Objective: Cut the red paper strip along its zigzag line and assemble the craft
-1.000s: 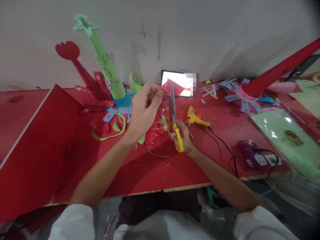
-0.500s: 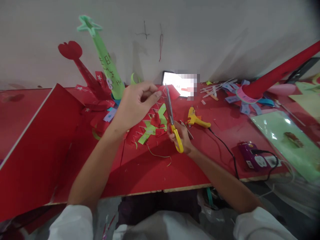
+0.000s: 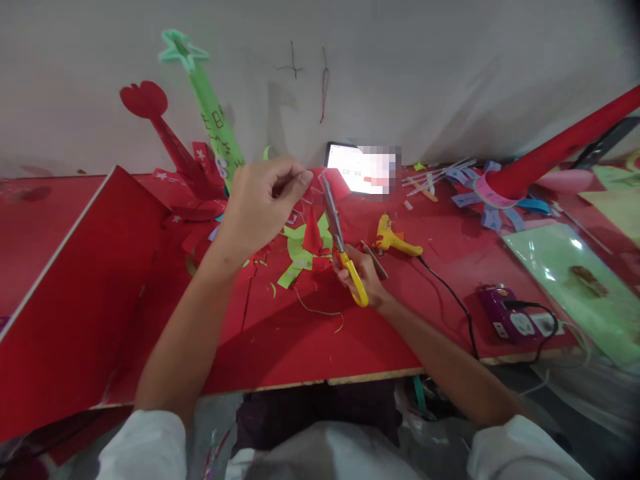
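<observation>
Between thumb and fingers, my left hand (image 3: 265, 207) pinches a piece of red paper (image 3: 339, 181) with a zigzag line on it. My right hand (image 3: 363, 268) is closed around the yellow handles of a pair of scissors (image 3: 354, 279), their blades pointing up and overlapping the red paper. Whether the blades are biting into it I cannot tell. Below, on the table, lies a green paper cutout (image 3: 299, 255) with strips spreading outward, a small red paper cone (image 3: 313, 233) standing at its middle. Small paper scraps lie around it.
A yellow glue gun (image 3: 395, 239) lies right of my right hand, its cord running to a purple power box (image 3: 510, 313). A lit phone (image 3: 345, 160) leans at the wall. Tall paper shapes, one green (image 3: 215, 120), one red (image 3: 173, 150), stand left. A red board (image 3: 75, 293) is at far left.
My left hand has moved slightly left and down with the red paper. The scissors have tilted a little left, and more of the red cone on the green cutout shows.
</observation>
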### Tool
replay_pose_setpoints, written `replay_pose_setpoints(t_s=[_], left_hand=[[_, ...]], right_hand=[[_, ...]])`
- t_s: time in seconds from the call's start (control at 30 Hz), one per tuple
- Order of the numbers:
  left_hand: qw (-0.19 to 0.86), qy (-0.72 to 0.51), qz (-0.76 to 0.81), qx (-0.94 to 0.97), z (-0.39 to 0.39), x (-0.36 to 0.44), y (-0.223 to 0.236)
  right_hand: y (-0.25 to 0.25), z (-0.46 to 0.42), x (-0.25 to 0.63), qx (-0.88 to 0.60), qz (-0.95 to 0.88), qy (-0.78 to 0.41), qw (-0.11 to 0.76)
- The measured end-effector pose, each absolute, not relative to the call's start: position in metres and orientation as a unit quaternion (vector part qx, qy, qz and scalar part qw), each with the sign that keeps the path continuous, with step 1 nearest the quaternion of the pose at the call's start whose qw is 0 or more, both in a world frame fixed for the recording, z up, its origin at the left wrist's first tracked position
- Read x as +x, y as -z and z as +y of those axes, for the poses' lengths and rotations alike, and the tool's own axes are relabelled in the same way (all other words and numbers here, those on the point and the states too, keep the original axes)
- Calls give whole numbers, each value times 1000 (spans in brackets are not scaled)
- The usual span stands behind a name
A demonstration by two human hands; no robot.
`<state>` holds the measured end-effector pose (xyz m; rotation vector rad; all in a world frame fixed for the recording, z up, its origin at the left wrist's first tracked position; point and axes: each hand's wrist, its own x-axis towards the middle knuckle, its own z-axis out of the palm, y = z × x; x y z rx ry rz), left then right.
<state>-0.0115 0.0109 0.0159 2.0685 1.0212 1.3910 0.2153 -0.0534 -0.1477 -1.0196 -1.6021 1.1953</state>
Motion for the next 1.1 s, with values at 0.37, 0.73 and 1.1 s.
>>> replay_pose_setpoints(t_s=[0.37, 0.73, 1.1], left_hand=[[222, -504, 371, 747, 9, -10, -13], [213, -502, 365, 755, 10, -11, -12], [246, -518, 381, 725, 12, -10, -11]], right_hand=[[155, -53, 215, -395, -633, -503, 436], [157, -52, 217, -419, -638, -484, 428], [149, -53, 216, -423, -641, -475, 430]])
